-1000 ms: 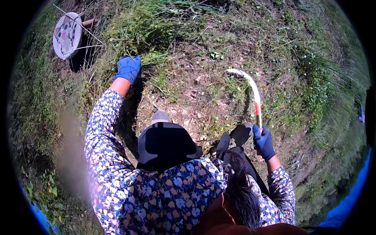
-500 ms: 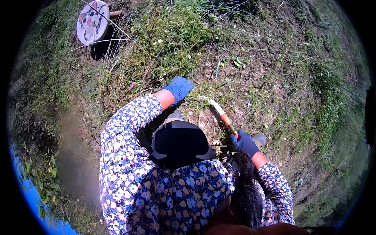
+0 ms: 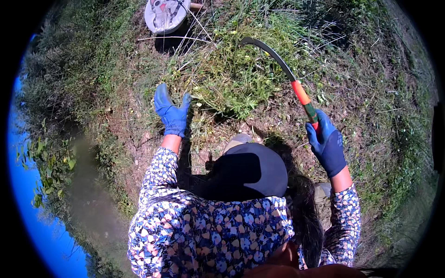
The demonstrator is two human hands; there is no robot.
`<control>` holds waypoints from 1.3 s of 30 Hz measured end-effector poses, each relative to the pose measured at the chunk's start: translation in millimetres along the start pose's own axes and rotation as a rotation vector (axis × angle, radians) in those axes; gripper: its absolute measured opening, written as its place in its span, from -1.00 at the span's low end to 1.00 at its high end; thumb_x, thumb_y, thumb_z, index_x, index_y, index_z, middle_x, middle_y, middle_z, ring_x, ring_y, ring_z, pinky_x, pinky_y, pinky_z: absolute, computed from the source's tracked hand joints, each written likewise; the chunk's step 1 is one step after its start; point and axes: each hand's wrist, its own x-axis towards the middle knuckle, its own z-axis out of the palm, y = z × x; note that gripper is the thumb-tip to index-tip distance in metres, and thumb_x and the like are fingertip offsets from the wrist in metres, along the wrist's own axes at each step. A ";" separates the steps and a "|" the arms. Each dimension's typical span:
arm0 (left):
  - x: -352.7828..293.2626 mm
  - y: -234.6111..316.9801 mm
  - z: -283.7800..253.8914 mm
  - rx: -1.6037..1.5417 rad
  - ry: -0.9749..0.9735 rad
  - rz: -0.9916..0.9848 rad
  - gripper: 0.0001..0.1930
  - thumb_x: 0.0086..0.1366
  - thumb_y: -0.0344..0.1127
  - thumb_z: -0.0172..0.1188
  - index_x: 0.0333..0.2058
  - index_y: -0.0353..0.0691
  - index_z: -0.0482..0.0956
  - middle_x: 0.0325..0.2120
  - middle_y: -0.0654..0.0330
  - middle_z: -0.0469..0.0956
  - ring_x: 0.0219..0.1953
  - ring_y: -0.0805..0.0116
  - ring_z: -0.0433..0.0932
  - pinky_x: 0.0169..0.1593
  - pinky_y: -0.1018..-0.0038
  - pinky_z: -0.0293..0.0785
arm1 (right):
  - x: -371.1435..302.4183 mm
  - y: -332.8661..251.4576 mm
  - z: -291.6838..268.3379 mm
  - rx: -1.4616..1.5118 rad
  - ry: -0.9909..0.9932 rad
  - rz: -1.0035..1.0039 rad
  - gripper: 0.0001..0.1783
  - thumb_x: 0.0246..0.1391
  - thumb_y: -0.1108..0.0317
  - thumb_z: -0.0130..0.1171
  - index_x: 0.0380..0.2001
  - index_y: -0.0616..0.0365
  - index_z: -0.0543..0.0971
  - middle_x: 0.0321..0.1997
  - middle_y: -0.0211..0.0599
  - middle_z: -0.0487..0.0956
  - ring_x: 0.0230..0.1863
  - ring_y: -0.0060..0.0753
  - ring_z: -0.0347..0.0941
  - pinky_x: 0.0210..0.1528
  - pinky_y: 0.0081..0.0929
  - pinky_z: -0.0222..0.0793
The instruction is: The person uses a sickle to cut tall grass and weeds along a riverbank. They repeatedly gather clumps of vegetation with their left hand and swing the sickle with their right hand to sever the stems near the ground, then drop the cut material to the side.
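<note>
My right hand [image 3: 328,144], in a blue glove, is wrapped round the handle of a sickle [image 3: 301,92]. The handle is orange-red and green; the dark curved blade reaches up and left over a patch of green grass [image 3: 236,85]. My left hand [image 3: 171,112], gloved in blue too, holds nothing. Its fingers point away from me with the thumb spread apart, just left of that grass patch. I cannot tell whether it touches the stalks near it.
A round stool [image 3: 167,16] with a cat picture on its seat stands at the far left, with dry stalks [image 3: 197,25] across it. Cut grass [image 3: 320,34] lies at the back. Leafy plants [image 3: 48,162] grow at the left. A dark cap [image 3: 264,171] covers part of the ground near me.
My right hand has lifted the sickle up and to the right, its blade swinging out over the grass. My left hand has moved left, its fingers now spread. The whole view has shifted.
</note>
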 end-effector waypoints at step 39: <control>30.6 191.9 58.5 -0.525 -0.005 0.200 -0.30 0.17 -0.23 0.30 0.20 -0.41 0.23 0.22 -0.14 0.24 0.28 -0.10 0.16 0.33 0.07 0.10 | -88.2 60.3 -65.0 -0.007 0.196 0.160 -0.65 0.14 0.19 0.13 -0.05 0.04 0.41 -0.31 -0.09 0.54 -0.30 0.07 0.52 -0.26 -0.16 0.43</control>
